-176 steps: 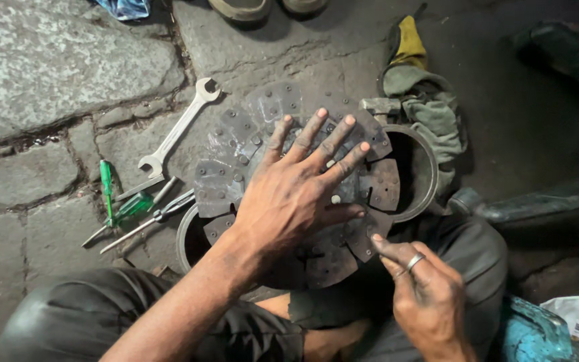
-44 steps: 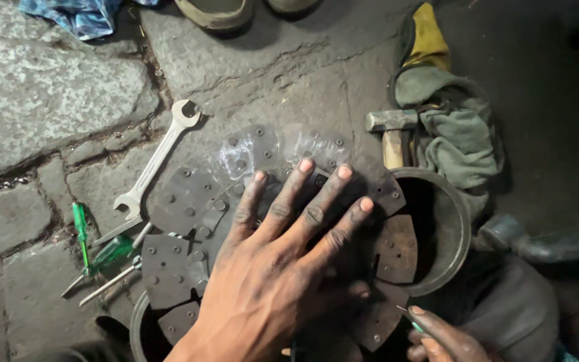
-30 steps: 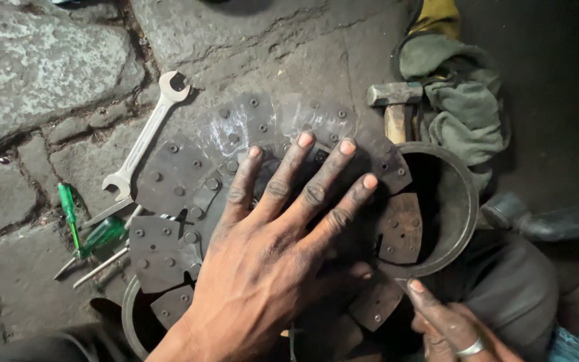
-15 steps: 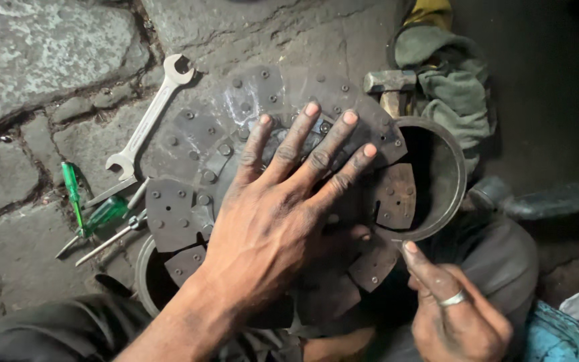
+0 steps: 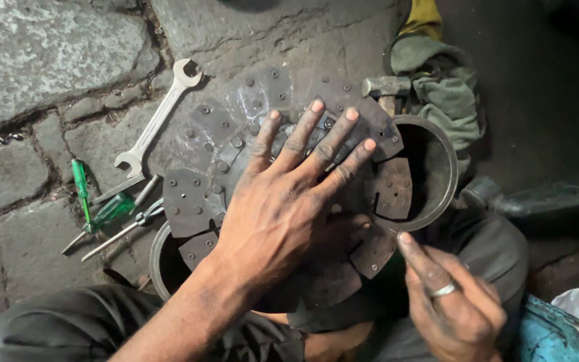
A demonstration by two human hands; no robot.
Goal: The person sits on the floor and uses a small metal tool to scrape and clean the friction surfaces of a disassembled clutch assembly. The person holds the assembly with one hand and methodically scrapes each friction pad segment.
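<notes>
— While I watch the head view, where's the disc (image 5: 236, 154)?
— Flat on a ring (image 5: 437, 167), under my left hand (image 5: 283, 214), fingers spread, pressing.
— And the right hand (image 5: 454, 312)?
— Pinched together at the disc's near-right edge, nearer me; holding what, I cannot tell.

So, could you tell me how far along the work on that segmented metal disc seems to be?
Many pads on the clutch disc already carry rivets, so much looks fitted. In hand: the left hand lies flat on the disc, and the right hand touches a pad at its lower right edge. What is left cannot be judged; the wrench, screwdrivers and hammer lie unused beside it.
</notes>
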